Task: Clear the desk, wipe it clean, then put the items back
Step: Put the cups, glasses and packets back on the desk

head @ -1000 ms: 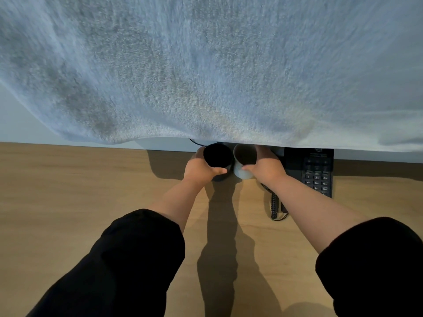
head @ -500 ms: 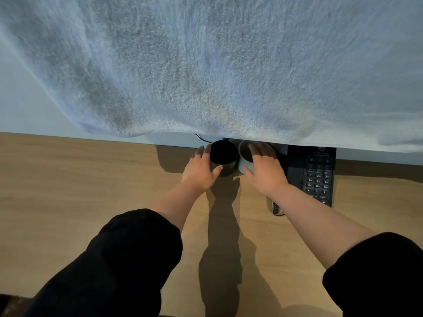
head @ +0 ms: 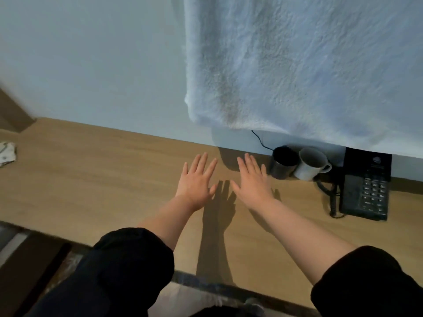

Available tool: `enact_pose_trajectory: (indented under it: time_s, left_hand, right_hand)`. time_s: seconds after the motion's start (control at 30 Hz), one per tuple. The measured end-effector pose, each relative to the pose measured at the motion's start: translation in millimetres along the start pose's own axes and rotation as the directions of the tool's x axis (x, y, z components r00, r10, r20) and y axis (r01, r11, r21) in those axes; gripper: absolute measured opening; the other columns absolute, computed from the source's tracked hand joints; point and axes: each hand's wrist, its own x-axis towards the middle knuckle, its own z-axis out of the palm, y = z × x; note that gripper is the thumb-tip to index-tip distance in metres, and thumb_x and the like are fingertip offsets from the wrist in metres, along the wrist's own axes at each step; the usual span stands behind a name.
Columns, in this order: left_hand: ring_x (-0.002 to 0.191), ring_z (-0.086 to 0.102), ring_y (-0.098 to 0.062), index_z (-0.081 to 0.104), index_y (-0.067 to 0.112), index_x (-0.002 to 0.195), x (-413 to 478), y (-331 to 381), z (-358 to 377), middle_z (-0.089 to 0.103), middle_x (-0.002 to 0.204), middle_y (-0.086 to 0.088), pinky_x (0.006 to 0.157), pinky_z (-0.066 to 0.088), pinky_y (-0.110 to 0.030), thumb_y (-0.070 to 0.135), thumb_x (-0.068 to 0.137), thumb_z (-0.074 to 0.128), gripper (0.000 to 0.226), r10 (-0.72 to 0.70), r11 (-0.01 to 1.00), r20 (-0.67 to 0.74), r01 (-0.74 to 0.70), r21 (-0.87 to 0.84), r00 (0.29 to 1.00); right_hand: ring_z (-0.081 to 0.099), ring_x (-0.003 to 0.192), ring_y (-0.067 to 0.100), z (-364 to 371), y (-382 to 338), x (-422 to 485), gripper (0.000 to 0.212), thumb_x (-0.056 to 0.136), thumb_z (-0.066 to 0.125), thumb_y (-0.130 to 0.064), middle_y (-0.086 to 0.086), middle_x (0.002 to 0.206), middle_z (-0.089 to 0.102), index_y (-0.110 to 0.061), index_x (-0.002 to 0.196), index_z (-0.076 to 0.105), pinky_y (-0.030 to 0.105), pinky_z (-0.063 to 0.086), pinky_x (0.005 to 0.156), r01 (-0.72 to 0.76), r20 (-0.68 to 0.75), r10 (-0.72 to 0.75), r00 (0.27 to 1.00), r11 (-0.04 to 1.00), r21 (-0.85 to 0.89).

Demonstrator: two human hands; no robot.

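Your left hand and right hand spread flat, holding nothing, over the light wooden desk; two mugs, one black ceramic mug touching one white ceramic mug; one black corded telephone beside them.

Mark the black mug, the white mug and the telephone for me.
black mug (head: 279, 171), head view, outer wall below the rim
white mug (head: 305, 173), head view, outer wall below the rim
telephone (head: 374, 191), head view, keypad
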Motion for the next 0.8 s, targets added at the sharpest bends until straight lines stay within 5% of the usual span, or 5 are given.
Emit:
enact_pose_trajectory:
  time_s: [0.4, 0.8]
  left_hand:
    - [0.146, -0.025, -0.026, -0.024, 0.033, 0.150, -192, -271, -9, -0.027, 0.159, -0.004, 0.117, -0.005, -0.056, 0.056, 0.100, 0.020, 0.070, -0.352, 0.936, -0.060, 0.353, 0.004, 0.934]
    - [0.146, -0.026, -0.029, -0.031, 0.033, 0.142, -281, -432, -19, -0.029, 0.159, -0.005, 0.116, -0.002, -0.060, 0.054, 0.101, 0.023, 0.071, -0.588, 0.809, -0.074, 0.588, -0.029, 0.805]
  right_hand:
    - [-0.011, 0.148, 0.022, 44, -325, 3, 0.074, 0.097, 0.035, -0.049, 0.008, 0.161, -0.009, -0.018, 0.154, 0.000, 0.051, -0.004, 0.118, 0.263, 0.010, -0.263, 0.965, 0.962, -0.074]
    - [-0.009, 0.148, 0.024, 69, -521, 42, 0.072, 0.097, 0.038, -0.045, 0.009, 0.161, -0.009, -0.017, 0.154, 0.004, 0.054, -0.003, 0.115, 0.491, 0.048, -0.490, 0.871, 0.858, -0.150]
